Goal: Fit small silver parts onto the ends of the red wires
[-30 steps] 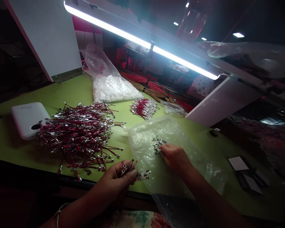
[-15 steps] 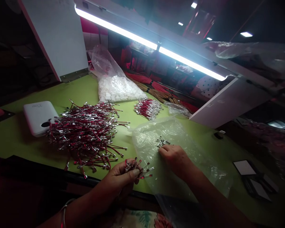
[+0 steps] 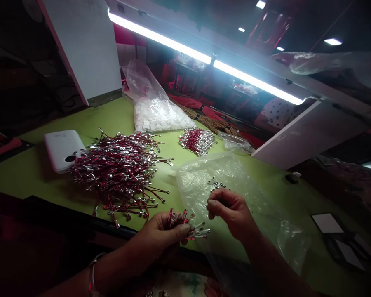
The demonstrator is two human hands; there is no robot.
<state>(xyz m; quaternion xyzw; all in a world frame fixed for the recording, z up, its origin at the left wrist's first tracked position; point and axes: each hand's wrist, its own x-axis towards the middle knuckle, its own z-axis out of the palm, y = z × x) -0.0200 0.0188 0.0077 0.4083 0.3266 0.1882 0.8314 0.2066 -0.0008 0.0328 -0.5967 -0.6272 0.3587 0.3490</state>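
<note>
My left hand (image 3: pixel 168 233) is closed around a bunch of short wires with metal terminals (image 3: pixel 185 218) near the table's front edge. Thumb and fingertips of my right hand (image 3: pixel 230 210) are pinched over the clear plastic sheet (image 3: pixel 193 181); a small shiny piece seems to be at the fingertips, too small to make out. Just behind that hand, several small metal pieces (image 3: pixel 216 185) lie on the sheet. A large heap of red wires with metal terminals (image 3: pixel 117 165) spreads over the green table to the left of both hands.
A white power bank (image 3: pixel 63 148) lies left of the heap. Farther back are a bag of white connectors (image 3: pixel 162 113), a smaller red wire bundle (image 3: pixel 198 140) and brown cable coils (image 3: pixel 210 120). Dark flat items with pale panels (image 3: pixel 327 223) are at the right. A lit tube (image 3: pixel 256 80) hangs above.
My right hand has lifted off the small metal pieces and drawn back toward my left hand, which still holds the bunch. The whole view has shifted slightly.
</note>
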